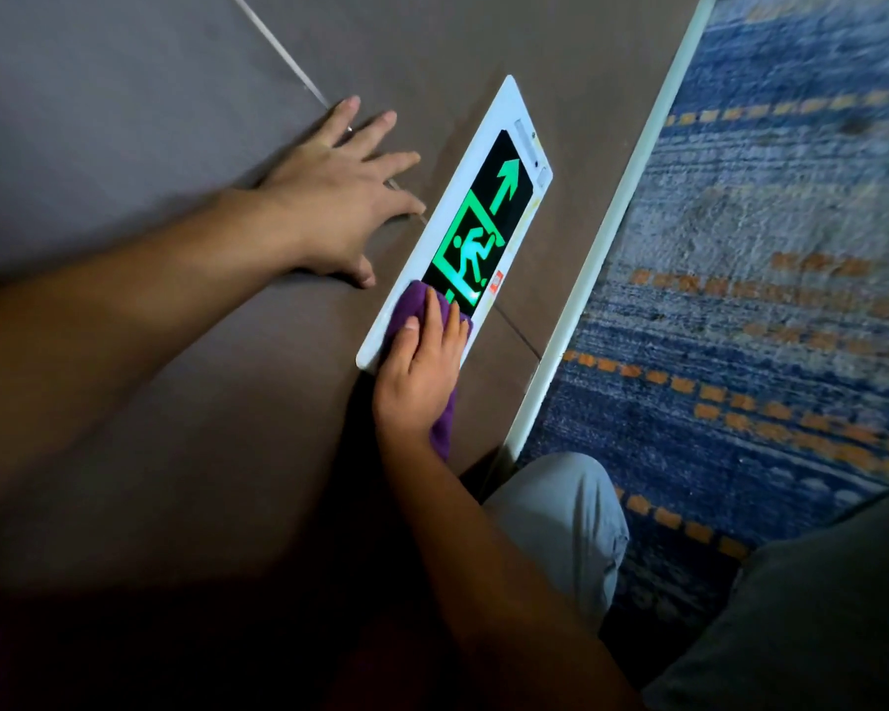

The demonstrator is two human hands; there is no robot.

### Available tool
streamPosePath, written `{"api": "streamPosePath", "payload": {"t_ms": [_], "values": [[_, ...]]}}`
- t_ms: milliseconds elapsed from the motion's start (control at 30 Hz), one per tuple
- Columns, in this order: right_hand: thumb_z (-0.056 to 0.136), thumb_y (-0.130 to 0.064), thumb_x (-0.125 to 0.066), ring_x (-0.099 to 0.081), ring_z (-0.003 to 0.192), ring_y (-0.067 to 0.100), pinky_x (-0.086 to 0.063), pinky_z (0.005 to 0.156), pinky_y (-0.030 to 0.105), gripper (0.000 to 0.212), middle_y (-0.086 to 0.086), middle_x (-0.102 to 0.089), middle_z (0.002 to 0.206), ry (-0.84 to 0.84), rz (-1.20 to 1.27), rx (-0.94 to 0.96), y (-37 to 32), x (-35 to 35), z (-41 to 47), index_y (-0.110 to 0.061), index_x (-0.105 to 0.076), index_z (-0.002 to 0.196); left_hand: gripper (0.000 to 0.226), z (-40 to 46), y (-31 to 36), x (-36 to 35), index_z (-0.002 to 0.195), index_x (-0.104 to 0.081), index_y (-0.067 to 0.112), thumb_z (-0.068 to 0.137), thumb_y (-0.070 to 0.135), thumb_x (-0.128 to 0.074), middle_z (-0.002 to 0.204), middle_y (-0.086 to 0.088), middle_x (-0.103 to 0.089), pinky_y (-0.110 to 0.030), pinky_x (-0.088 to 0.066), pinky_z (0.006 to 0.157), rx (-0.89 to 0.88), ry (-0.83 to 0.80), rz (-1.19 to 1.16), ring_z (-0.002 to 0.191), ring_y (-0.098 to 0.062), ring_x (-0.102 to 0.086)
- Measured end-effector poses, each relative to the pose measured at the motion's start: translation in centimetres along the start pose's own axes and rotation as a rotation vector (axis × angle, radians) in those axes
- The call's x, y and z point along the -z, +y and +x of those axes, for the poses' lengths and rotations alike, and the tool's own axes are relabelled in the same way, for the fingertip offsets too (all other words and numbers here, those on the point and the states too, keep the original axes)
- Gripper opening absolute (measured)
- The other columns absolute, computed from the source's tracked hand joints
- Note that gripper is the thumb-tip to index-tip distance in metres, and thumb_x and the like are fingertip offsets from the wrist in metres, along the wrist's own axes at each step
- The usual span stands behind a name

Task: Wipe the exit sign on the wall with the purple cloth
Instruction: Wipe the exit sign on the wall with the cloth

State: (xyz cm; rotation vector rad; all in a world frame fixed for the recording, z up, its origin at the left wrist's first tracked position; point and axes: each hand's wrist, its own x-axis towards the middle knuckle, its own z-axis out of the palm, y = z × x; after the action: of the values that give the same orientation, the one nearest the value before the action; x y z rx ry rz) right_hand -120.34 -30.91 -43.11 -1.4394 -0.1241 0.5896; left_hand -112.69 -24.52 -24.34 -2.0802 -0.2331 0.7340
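Observation:
The exit sign (476,218) is a white-framed panel low on the brown wall, with a lit green running figure and arrow on black. My right hand (422,366) presses the purple cloth (409,310) flat against the sign's near end, covering that part of the panel. A tail of the cloth hangs below my wrist. My left hand (337,197) lies flat on the wall beside the sign, fingers spread, holding nothing.
A white skirting strip (612,233) runs along the foot of the brown wall (150,120). Beyond it lies a blue carpet (765,274) with orange dashes. My knee in grey trousers (565,526) is close to the wall, below the sign.

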Motion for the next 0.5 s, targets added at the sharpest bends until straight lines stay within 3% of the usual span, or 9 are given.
{"api": "streamPosePath", "payload": {"t_ms": [133, 300, 500], "values": [[0.109, -0.027, -0.041, -0.016, 0.159, 0.023, -0.013, 0.124, 0.037, 0.049, 0.007, -0.027, 0.170, -0.038, 0.071, -0.289, 0.5, 0.4, 2.7, -0.025, -0.039, 0.157, 0.100, 1.9, 1.2, 0.0, 0.155, -0.035, 0.038, 0.069, 0.071, -0.076, 0.170, -0.005, -0.018, -0.061, 0.006, 0.124, 0.030, -0.003, -0.046, 0.158, -0.036, 0.006], [0.109, -0.029, -0.039, -0.013, 0.160, 0.021, -0.009, 0.127, 0.038, 0.048, 0.002, -0.029, 0.169, -0.026, 0.041, -0.220, 1.6, 0.2, 3.0, -0.027, -0.038, 0.157, 0.096, 3.2, 1.3, -0.4, 0.154, -0.037, 0.038, 0.072, 0.068, -0.075, 0.169, -0.004, -0.021, -0.060, 0.006, 0.124, 0.017, -0.003, -0.033, 0.158, -0.036, 0.004], [0.109, -0.031, -0.038, -0.016, 0.159, 0.024, -0.019, 0.128, 0.044, 0.047, 0.002, -0.028, 0.170, 0.019, -0.017, -0.215, 1.9, -0.3, 4.1, -0.029, -0.039, 0.156, 0.093, 3.8, 1.7, -0.5, 0.153, -0.038, 0.038, 0.073, 0.071, -0.072, 0.170, -0.004, -0.018, -0.060, 0.005, 0.125, 0.021, -0.010, 0.006, 0.157, -0.037, 0.005]]}}
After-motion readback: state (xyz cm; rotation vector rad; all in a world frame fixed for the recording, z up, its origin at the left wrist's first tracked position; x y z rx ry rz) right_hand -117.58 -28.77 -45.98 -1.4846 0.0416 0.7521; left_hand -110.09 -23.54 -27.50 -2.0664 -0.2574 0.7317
